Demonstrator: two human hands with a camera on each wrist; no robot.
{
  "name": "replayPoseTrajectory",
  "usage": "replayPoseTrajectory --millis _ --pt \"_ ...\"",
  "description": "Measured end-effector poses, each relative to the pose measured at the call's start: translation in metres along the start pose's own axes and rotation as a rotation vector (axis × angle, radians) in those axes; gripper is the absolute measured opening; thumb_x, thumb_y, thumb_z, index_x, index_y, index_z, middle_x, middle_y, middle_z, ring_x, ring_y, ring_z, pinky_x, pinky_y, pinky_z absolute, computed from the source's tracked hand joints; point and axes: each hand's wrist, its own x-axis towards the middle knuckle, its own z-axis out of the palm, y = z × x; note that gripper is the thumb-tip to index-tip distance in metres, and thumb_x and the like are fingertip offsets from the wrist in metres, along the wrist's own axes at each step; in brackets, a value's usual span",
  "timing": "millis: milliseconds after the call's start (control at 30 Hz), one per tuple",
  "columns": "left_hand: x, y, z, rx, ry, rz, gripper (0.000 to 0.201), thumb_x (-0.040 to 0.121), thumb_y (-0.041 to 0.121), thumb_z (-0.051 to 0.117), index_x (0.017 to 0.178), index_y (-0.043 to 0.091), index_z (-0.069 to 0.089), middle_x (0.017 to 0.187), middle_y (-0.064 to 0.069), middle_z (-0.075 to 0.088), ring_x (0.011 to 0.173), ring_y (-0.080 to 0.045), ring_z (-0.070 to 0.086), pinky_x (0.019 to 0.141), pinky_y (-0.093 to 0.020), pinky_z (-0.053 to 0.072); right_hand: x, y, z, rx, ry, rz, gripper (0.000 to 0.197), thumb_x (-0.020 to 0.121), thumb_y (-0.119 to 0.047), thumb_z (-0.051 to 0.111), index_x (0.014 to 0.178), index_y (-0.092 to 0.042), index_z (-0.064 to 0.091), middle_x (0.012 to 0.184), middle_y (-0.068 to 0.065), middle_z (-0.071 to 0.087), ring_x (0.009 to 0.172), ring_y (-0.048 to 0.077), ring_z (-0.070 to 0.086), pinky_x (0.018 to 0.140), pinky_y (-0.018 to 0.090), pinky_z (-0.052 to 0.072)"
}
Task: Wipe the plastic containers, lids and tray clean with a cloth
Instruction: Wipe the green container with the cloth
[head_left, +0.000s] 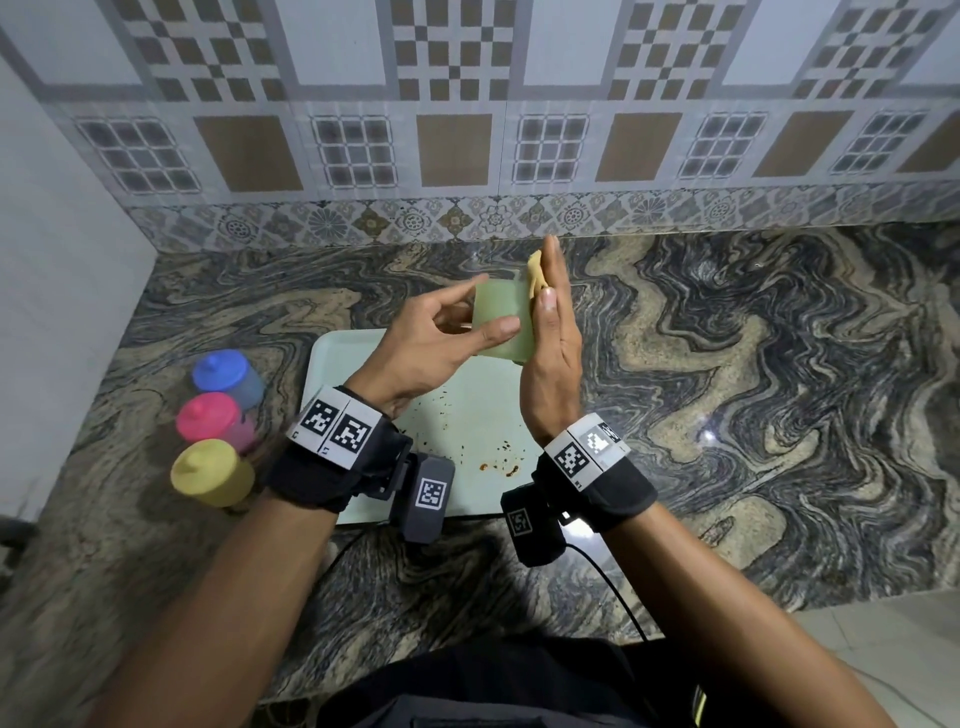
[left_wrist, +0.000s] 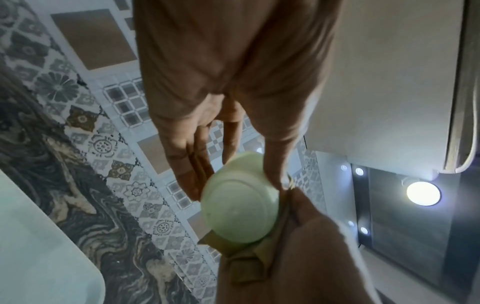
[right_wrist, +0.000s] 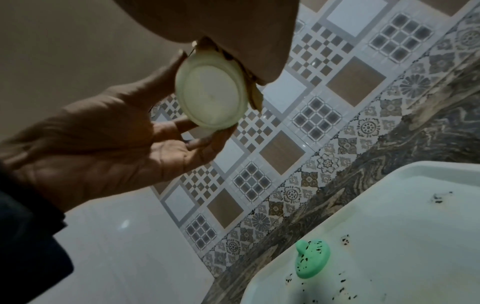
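Note:
My left hand (head_left: 480, 312) grips a pale green lidless container (head_left: 501, 322) between thumb and fingers, held in the air above the far end of the mint tray (head_left: 467, 415). My right hand (head_left: 550, 291) stands edge-up with straight fingers, its thumb pinning a tan cloth (head_left: 535, 275) against the container's right side. From the left wrist, the container's base (left_wrist: 239, 207) faces the camera with the cloth (left_wrist: 244, 265) wrapped under it. A green lid (right_wrist: 311, 258) speckled with dark crumbs lies on the tray (right_wrist: 389, 226); the hands hide it from the head camera. Brown stains mark the tray's near end.
Blue (head_left: 226, 371), pink (head_left: 210, 421) and yellow (head_left: 208, 473) lidded containers stand in a row on the marbled counter (head_left: 727, 364), left of the tray. A tiled wall runs behind and a white wall stands at left. A black cable (head_left: 613, 587) trails off the counter's front edge.

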Motion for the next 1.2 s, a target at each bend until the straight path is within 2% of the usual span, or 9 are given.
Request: replayPoseTrajectory --millis 100,200,300,400,500,633,867,967,1200 --pt "0.0 0.002 -0.003 -0.121 -0.071 -0.035 0.059 0.085 0.018 0.069 0.14 0.019 0.047 0.116 -0.014 0.068 0.106 -0.022 0.068 0.091 -0.036 0.055 0.002 -0.001 -0.003 0.02 0.044 0.106 0.047 0.105 -0.034 0.027 0.152 -0.027 0.031 0.154 -0.014 0.036 0.125 0.002 0.051 0.084 0.043 0.054" --pt "0.004 0.003 -0.009 0.058 -0.126 -0.041 0.062 0.082 0.044 0.071 0.139 0.037 0.047 0.124 -0.006 0.064 0.112 -0.022 0.063 0.099 -0.043 0.05 0.002 -0.003 -0.005 0.084 0.05 0.169 0.048 0.104 -0.039 0.027 0.151 -0.031 0.032 0.153 -0.017 0.037 0.126 0.003 0.051 0.065 0.031 0.053" --pt "0.003 0.009 -0.009 0.193 -0.162 -0.051 0.064 0.085 0.052 0.062 0.143 0.04 0.039 0.111 0.018 0.059 0.106 -0.011 0.057 0.099 -0.031 0.043 0.003 -0.005 -0.003 0.076 0.071 0.15 0.044 0.108 -0.032 0.025 0.151 -0.027 0.032 0.149 -0.017 0.039 0.117 -0.009 0.053 0.079 0.037 0.055" --pt "0.0 0.014 -0.004 0.15 -0.1 -0.025 0.059 0.078 0.052 0.072 0.132 0.032 0.057 0.107 0.015 0.066 0.099 -0.004 0.062 0.087 -0.02 0.048 0.005 -0.004 0.001 0.08 0.039 0.096 0.046 0.106 -0.033 0.027 0.151 -0.023 0.031 0.157 -0.007 0.033 0.138 0.008 0.04 0.106 0.049 0.044" --pt "-0.001 0.009 -0.004 0.073 -0.039 -0.025 0.069 0.071 0.036 0.083 0.133 0.021 0.056 0.113 0.001 0.07 0.104 -0.009 0.067 0.089 -0.029 0.053 0.011 -0.001 -0.001 0.117 0.016 0.24 0.05 0.103 -0.041 0.03 0.15 -0.026 0.035 0.149 0.003 0.045 0.127 0.024 0.052 0.077 0.035 0.057" --pt "0.001 0.004 -0.016 0.016 0.014 -0.064 0.075 0.077 0.016 0.079 0.143 0.022 0.044 0.111 0.0 0.071 0.104 -0.01 0.068 0.096 -0.033 0.051 0.023 -0.005 -0.015 0.104 0.152 0.295 0.059 0.098 -0.045 0.039 0.146 -0.011 0.041 0.145 0.018 0.047 0.128 0.027 0.049 0.114 0.055 0.033" --pt "0.001 0.005 -0.01 -0.001 0.023 0.064 0.071 0.078 0.003 0.076 0.141 0.009 0.044 0.119 -0.011 0.067 0.107 -0.018 0.066 0.088 -0.025 0.053 0.022 -0.012 -0.013 -0.475 -0.301 -0.302 0.037 0.105 -0.013 0.037 0.14 -0.005 0.047 0.151 0.011 0.042 0.146 0.022 0.03 0.12 0.043 0.027" --pt "-0.001 0.007 -0.017 -0.115 -0.021 0.087 0.068 0.08 -0.009 0.068 0.141 -0.001 0.038 0.119 -0.019 0.064 0.105 -0.021 0.064 0.087 -0.028 0.054 0.024 -0.013 -0.018 -0.354 -0.253 -0.216 0.037 0.106 -0.013 0.035 0.139 -0.006 0.047 0.144 0.007 0.049 0.138 0.016 0.043 0.114 0.043 0.036" --pt "-0.002 0.006 -0.013 0.002 -0.015 0.123 0.082 0.075 0.014 0.081 0.145 0.011 0.039 0.128 -0.004 0.063 0.117 -0.016 0.061 0.097 -0.031 0.05 0.019 -0.016 -0.009 -0.39 -0.291 -0.314 0.039 0.104 -0.009 0.035 0.142 -0.001 0.043 0.151 0.014 0.04 0.145 0.021 0.032 0.119 0.04 0.029"
